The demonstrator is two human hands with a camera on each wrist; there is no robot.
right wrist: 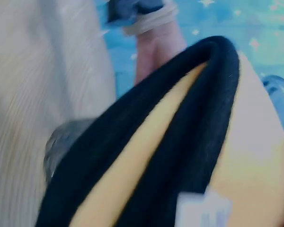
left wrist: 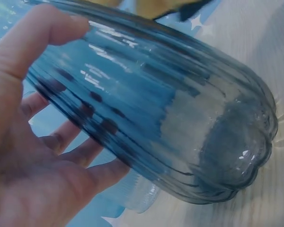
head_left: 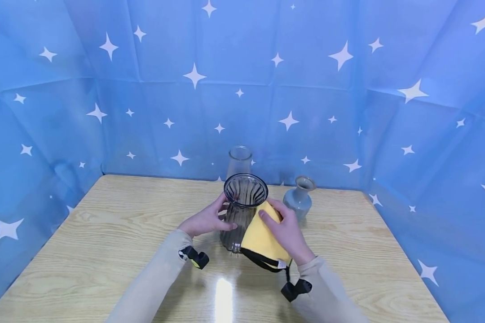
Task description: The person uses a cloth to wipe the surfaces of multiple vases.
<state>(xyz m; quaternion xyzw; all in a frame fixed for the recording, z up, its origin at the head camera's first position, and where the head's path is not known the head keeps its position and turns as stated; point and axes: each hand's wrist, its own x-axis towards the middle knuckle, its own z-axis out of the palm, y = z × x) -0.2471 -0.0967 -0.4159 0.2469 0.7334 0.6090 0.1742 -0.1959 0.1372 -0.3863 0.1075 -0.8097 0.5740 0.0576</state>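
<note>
A ribbed smoky-glass vase [head_left: 236, 224] with a flared dark rim stands near the middle of the table, slightly tilted. My left hand [head_left: 208, 220] grips its side, thumb in front and fingers behind, as the left wrist view shows with the vase's scalloped base [left wrist: 241, 156]. A yellow cloth [head_left: 262, 233] with black edging and a white tag hangs from my right hand [head_left: 284, 229], which pinches it against the vase's right side just below the rim. Folded cloth edging [right wrist: 180, 118] fills most of the right wrist view and hides the right fingers there.
Behind the vase stands a taller clear glass vase [head_left: 240, 161]. To the right, a small bluish-grey bottle vase [head_left: 298, 199] with a narrow neck stands close to the right hand. A blue star-patterned curtain [head_left: 242, 103] borders the wooden table [head_left: 137, 215] at the back and sides.
</note>
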